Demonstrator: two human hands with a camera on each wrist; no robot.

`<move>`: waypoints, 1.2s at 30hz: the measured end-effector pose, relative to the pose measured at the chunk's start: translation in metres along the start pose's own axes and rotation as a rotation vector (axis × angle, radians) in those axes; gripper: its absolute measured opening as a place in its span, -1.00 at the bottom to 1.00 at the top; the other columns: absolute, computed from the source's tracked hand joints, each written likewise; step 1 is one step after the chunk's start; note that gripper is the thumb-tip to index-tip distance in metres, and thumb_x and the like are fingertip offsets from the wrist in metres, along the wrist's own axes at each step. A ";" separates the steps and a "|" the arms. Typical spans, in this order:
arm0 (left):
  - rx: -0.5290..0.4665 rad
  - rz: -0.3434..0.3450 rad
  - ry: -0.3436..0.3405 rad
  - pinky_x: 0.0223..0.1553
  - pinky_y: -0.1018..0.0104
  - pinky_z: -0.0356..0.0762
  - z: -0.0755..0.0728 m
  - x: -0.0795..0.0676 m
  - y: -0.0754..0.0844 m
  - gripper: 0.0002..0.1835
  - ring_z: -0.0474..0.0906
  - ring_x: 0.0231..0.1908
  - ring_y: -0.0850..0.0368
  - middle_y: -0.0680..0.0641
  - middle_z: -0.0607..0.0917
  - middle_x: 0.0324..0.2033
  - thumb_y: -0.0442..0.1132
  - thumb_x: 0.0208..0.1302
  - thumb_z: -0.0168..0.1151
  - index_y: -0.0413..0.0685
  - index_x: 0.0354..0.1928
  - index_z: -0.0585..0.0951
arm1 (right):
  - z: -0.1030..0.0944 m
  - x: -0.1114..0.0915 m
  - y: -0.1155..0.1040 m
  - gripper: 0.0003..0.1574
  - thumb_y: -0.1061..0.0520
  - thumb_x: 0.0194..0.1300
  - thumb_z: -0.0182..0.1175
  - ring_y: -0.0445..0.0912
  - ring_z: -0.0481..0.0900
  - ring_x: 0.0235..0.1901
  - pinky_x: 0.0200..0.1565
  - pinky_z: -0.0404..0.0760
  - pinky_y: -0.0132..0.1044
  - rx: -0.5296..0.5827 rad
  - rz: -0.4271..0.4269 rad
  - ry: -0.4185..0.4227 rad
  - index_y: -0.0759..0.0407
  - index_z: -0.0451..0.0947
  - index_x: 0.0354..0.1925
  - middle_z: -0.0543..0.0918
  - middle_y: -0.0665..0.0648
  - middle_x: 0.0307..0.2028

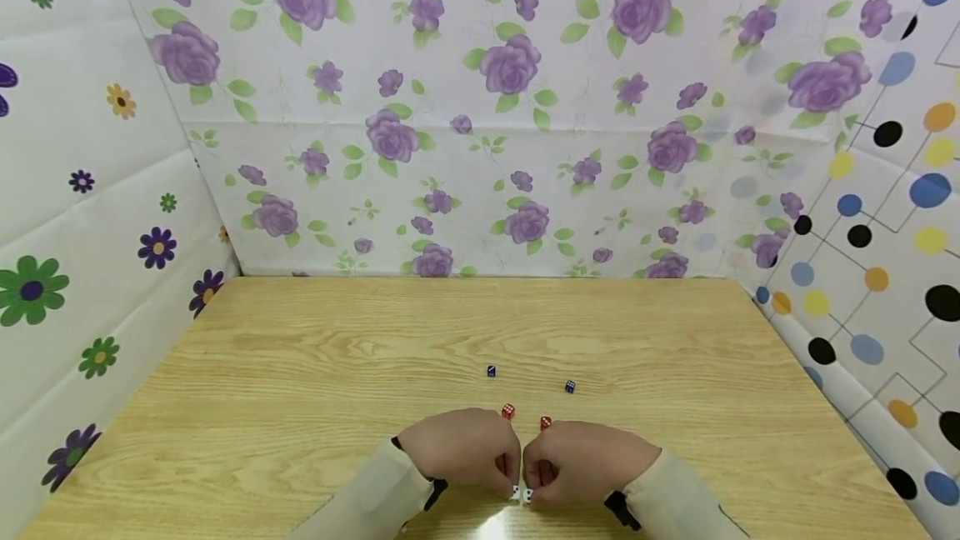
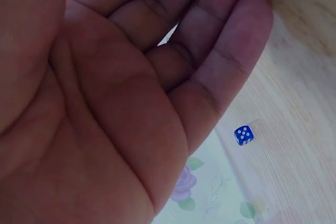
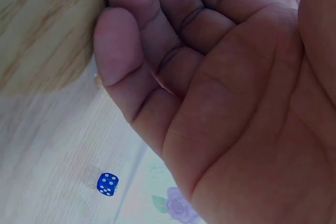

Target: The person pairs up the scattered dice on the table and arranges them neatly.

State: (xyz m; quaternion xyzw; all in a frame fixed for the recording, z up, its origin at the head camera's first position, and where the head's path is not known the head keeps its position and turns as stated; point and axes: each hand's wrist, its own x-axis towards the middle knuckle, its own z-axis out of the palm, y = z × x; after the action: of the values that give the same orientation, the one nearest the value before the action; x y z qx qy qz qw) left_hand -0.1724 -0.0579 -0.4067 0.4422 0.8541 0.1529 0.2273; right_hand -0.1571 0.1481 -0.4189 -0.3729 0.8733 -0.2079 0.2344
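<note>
Near the front of the wooden table, my left hand (image 1: 468,448) pinches a white die (image 1: 515,492) between thumb and fingers. Close beside it, my right hand (image 1: 581,461) pinches a second white die (image 1: 528,496), and the two dice sit side by side with a narrow gap. Just beyond the left knuckles lies a red die (image 1: 508,411); another red die (image 1: 545,422) peeks out past the right hand. Both wrist views show curled fingers and palm, with the white dice hidden there.
Farther back on the table (image 1: 360,332) lie two blue dice, one at the left (image 1: 491,371) and one at the right (image 1: 570,387). A purple-flowered cloth (image 1: 465,165) hangs behind the table. Patterned sheets line the left (image 1: 45,215) and right sides.
</note>
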 end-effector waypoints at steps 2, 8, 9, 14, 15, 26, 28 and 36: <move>0.008 0.003 0.000 -0.47 0.61 0.40 0.000 0.000 0.000 -0.79 0.37 -0.59 0.51 0.40 0.55 -0.62 -0.25 0.25 0.45 0.22 -0.52 0.73 | 0.000 0.000 0.000 -0.77 0.09 0.31 0.42 -0.43 0.40 -0.55 -0.43 0.47 -0.50 0.008 0.002 0.001 -0.14 0.59 -0.44 0.52 -0.30 -0.56; 0.015 -0.011 0.003 -0.42 0.62 0.45 0.002 0.001 0.003 -0.80 0.43 -0.55 0.53 0.42 0.56 -0.59 -0.28 0.23 0.44 0.21 -0.49 0.74 | 0.001 0.000 -0.002 -0.76 0.10 0.31 0.42 -0.43 0.41 -0.55 -0.43 0.48 -0.50 0.027 0.011 0.004 -0.13 0.59 -0.45 0.53 -0.29 -0.57; 0.015 -0.012 0.004 -0.42 0.62 0.45 0.002 0.001 0.003 -0.80 0.42 -0.55 0.52 0.41 0.56 -0.60 -0.29 0.23 0.44 0.21 -0.50 0.74 | 0.001 0.000 -0.002 -0.76 0.10 0.31 0.42 -0.43 0.41 -0.55 -0.43 0.48 -0.50 0.029 0.013 0.004 -0.13 0.59 -0.45 0.53 -0.29 -0.57; 0.027 -0.008 0.005 -0.43 0.62 0.43 0.002 0.002 0.003 -0.78 0.40 -0.56 0.52 0.42 0.54 -0.61 -0.28 0.22 0.44 0.22 -0.52 0.71 | 0.002 0.000 -0.002 -0.76 0.10 0.30 0.43 -0.43 0.41 -0.56 -0.44 0.48 -0.50 0.027 0.013 0.008 -0.13 0.59 -0.46 0.53 -0.29 -0.57; 0.030 -0.006 0.006 -0.44 0.62 0.42 0.002 0.002 0.003 -0.78 0.40 -0.56 0.52 0.42 0.54 -0.62 -0.28 0.21 0.44 0.22 -0.52 0.71 | 0.002 0.000 -0.002 -0.75 0.10 0.30 0.43 -0.44 0.41 -0.56 -0.44 0.48 -0.50 0.026 0.012 0.009 -0.13 0.59 -0.46 0.53 -0.30 -0.57; 0.018 -0.016 0.004 -0.45 0.61 0.41 0.002 0.001 0.005 -0.80 0.40 -0.56 0.51 0.41 0.54 -0.60 -0.27 0.22 0.45 0.21 -0.50 0.73 | 0.003 0.001 -0.001 -0.75 0.12 0.30 0.43 -0.44 0.41 -0.56 -0.45 0.48 -0.51 0.046 0.001 0.011 -0.12 0.59 -0.46 0.53 -0.29 -0.57; 0.019 -0.024 0.005 -0.43 0.61 0.43 0.002 0.001 0.006 -0.82 0.42 -0.54 0.51 0.42 0.56 -0.58 -0.26 0.22 0.46 0.21 -0.49 0.74 | 0.003 0.001 -0.001 -0.75 0.13 0.30 0.43 -0.44 0.41 -0.56 -0.44 0.48 -0.51 0.047 -0.002 0.009 -0.12 0.59 -0.46 0.53 -0.30 -0.57; -0.009 -0.013 0.010 -0.40 0.61 0.47 0.002 0.000 0.004 -0.84 0.46 -0.52 0.53 0.42 0.58 -0.57 -0.26 0.21 0.47 0.20 -0.47 0.76 | 0.002 0.001 -0.002 -0.75 0.12 0.31 0.43 -0.43 0.41 -0.55 -0.44 0.48 -0.50 0.040 -0.003 0.007 -0.12 0.60 -0.46 0.54 -0.30 -0.56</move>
State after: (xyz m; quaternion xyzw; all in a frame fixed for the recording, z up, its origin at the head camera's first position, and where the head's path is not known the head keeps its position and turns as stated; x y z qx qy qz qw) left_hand -0.1690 -0.0553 -0.4068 0.4348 0.8574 0.1573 0.2259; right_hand -0.1556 0.1459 -0.4202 -0.3687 0.8693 -0.2272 0.2383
